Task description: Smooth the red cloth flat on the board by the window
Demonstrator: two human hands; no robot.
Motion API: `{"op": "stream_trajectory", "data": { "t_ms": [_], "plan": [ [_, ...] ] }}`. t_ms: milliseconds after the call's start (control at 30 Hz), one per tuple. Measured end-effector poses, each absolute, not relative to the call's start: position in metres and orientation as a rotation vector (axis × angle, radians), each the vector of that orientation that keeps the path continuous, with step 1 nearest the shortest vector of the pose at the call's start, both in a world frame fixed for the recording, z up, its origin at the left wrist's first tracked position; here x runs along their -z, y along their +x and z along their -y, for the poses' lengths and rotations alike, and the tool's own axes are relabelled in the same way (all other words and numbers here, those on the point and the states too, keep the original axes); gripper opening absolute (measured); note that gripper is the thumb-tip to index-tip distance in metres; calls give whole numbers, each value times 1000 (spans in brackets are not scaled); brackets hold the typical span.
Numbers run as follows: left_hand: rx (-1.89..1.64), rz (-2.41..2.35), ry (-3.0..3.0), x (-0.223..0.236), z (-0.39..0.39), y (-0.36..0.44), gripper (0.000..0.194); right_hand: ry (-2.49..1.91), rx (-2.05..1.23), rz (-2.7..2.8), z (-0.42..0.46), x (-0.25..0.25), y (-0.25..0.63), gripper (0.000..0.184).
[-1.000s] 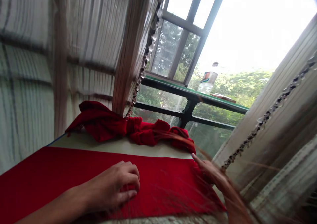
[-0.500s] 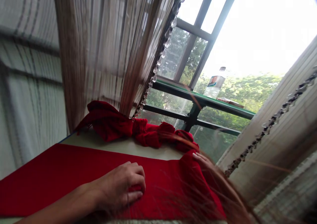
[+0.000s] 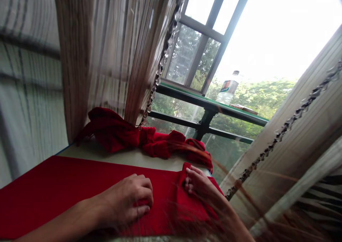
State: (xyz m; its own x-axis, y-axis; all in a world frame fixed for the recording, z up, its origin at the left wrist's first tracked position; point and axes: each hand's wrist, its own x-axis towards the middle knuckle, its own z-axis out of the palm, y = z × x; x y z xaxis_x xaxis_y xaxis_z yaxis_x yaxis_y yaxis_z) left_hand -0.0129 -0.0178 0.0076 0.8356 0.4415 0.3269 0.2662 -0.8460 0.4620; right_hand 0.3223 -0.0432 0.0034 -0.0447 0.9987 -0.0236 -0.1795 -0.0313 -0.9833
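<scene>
A flat red cloth (image 3: 88,185) lies spread over a pale table (image 3: 157,161). My left hand (image 3: 130,197) rests on the middle of it, fingers curled in toward the thumb, with a bit of red fabric showing between them. At the cloth's right end, my right hand (image 3: 199,185) grips the edge between thumb and fingers. That edge is lifted and folded over to the left, making a flap. Loose hair strands blur the lower part of the view. Beyond the flat cloth, a crumpled heap of red fabric (image 3: 114,131) runs along the table's far edge.
Striped curtains (image 3: 107,56) with beaded trim hang at the left and back, and another curtain (image 3: 301,128) hangs at the right. Behind is a window with a dark green rail (image 3: 181,96). A plastic bottle (image 3: 228,90) stands on the ledge beside a flat object (image 3: 243,109).
My right hand has moved left, carrying the cloth's right edge over into a fold. The left hand keeps its place on the cloth. The whole view has shifted slightly.
</scene>
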Motion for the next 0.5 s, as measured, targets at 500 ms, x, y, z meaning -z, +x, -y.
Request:
{"op": "stream_trajectory", "data": {
  "t_ms": [500],
  "plan": [
    [-628, -505, 2580, 2, 14, -16, 11, -1174, -974, 1191, 39, -16, 333, 47]
  ]
}}
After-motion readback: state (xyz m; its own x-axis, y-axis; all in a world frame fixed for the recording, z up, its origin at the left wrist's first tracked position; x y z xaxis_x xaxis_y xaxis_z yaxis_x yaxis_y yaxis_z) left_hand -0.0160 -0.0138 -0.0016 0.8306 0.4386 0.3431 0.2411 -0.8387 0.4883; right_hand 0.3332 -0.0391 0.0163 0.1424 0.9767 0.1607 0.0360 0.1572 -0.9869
